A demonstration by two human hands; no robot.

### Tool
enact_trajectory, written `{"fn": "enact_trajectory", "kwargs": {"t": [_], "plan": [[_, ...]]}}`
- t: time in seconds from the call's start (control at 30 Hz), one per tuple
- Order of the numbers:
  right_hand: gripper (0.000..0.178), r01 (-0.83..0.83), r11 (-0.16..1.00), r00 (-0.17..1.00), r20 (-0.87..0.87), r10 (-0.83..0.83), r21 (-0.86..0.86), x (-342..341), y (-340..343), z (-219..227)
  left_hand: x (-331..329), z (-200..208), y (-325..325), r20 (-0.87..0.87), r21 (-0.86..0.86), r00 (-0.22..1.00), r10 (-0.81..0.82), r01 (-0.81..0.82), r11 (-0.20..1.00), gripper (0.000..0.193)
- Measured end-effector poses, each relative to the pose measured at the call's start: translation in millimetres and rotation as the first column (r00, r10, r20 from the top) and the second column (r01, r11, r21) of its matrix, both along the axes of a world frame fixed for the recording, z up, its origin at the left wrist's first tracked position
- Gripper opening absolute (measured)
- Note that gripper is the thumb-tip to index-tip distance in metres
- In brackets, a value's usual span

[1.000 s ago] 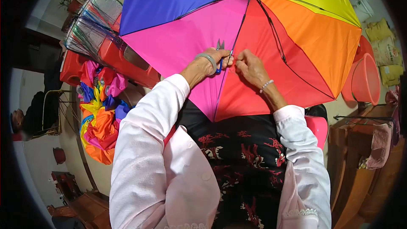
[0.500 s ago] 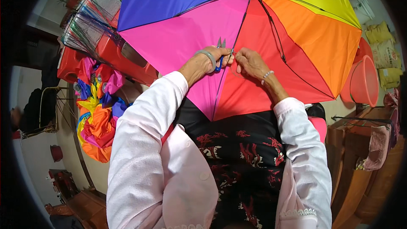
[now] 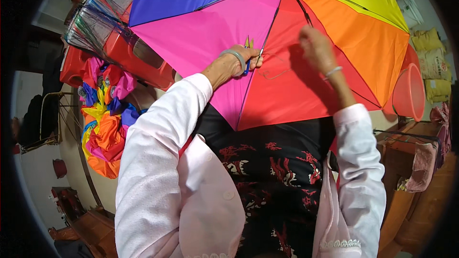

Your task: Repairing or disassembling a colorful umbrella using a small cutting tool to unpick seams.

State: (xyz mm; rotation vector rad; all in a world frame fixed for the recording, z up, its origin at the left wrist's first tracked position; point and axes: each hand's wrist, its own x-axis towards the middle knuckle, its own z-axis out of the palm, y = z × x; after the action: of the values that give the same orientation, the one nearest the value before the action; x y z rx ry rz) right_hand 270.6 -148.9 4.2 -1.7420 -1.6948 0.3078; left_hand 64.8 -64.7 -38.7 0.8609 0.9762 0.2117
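the right hand [image 3: 317, 50] now swings away from the umbrella rib [image 3: 274, 18], apparently drawing thread [image 3: 277, 75], its blurred grip unreadable, while the left hand [image 3: 245, 57] stays clamped on blue scissors [image 3: 247, 69].

Right of centre, the bare right hand [image 3: 318, 50] is blurred; whether its fingers grip anything cannot be told. The bare left hand [image 3: 245, 56] covers part of the blue-handled metal scissors [image 3: 247, 67]. A thin, curling thread [image 3: 273, 77] seems to start near its fingertips, though its ends are too fine to follow. The upper edge cuts off the rainbow-panelled fabric umbrella [image 3: 281, 38]; the lower edge crops the white cloth sleeves [image 3: 160, 172]. At far left, a black cloth-like shape [image 3: 31, 122] is too dark to tell.
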Motion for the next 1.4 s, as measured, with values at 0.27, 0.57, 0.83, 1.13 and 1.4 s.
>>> {"fn": "enact_trajectory", "kwargs": {"t": [0.27, 0.57, 0.83, 1.13, 1.4], "plan": [[0.007, 0.058, 0.934, 0.454, -0.842, 0.29, 0.353, 84.7, -56.2, 119.0, -8.4, 7.4, 0.1, 0.004, -0.043, 1.0, 0.016, -0.016, 0.999, 0.021], [0.009, 0.247, 0.9, 0.598, -0.788, 0.15, 0.358, 93.1, -92.3, 151.9, -2.3, 4.7, -0.2, 0.029, 0.032, 0.998, 0.053, -0.054, 0.998, 0.017], [0.015, 0.137, 0.87, 0.479, -0.801, 0.359, 0.473, 172.3, -121.6, 175.1, -2.1, 6.0, -3.7, -0.122, 0.383, 0.993, 0.0, 0.048, 0.922, 0.012], [0.021, 0.525, 0.744, 0.67, -0.74, -0.062, 0.413, 134.2, -98.6, 190.2, -10.0, 7.9, 29.2, -0.278, 0.704, 0.95, 0.141, 0.101, 0.703, 0.011], [0.02, 0.238, 0.889, 0.68, -0.721, 0.134, 0.391, 186.6, -49.8, 209.4, -3.1, 11.5, 65.8, -0.32, 0.935, 0.947, 0.009, 0.315, 0.162, 0.011]]}}
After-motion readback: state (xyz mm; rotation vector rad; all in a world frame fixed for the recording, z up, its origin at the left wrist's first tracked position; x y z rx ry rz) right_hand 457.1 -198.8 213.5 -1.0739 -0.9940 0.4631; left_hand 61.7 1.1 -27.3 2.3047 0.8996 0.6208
